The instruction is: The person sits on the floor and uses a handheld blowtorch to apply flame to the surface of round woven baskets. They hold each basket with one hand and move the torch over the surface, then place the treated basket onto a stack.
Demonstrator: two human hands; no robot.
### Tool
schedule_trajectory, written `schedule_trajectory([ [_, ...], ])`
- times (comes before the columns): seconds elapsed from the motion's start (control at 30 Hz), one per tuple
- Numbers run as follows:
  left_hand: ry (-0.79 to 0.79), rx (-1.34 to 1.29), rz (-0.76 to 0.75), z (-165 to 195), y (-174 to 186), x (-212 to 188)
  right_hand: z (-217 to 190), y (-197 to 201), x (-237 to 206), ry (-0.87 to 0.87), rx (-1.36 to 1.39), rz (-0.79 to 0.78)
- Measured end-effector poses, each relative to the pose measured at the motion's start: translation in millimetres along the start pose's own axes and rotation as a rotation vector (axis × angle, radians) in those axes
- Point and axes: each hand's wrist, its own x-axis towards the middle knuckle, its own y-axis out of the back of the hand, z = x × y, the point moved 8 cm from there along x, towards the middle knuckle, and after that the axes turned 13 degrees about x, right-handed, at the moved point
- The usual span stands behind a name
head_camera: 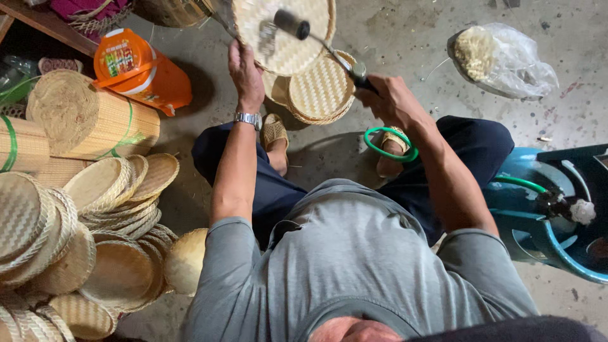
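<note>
Bare concrete floor crowded with woven goods.

The grey floor is stained and scuffed, evenly lit. Along its left edge lie stacked woven trays and rolled mats bound with green straps, with an orange plastic tub beside them. A wooden shelf edge crosses the top left corner. Near the top right lies a clear bag holding pale fibre. A blue gas cylinder with a green hose stands at the right edge.
</note>
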Motion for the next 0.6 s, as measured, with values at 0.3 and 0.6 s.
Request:
schedule_trajectory([
  [0.3, -0.119, -0.162, 0.142, 15.6, 39.4, 21.8, 37.6, 10.9, -4.9, 0.048, -0.146, 0.026],
  [0.6, -0.091, 0.001, 0.136, 12.6, 43.2, 9.0, 39.6, 26.7, -0.1, 0.051, -0.136, 0.093],
])
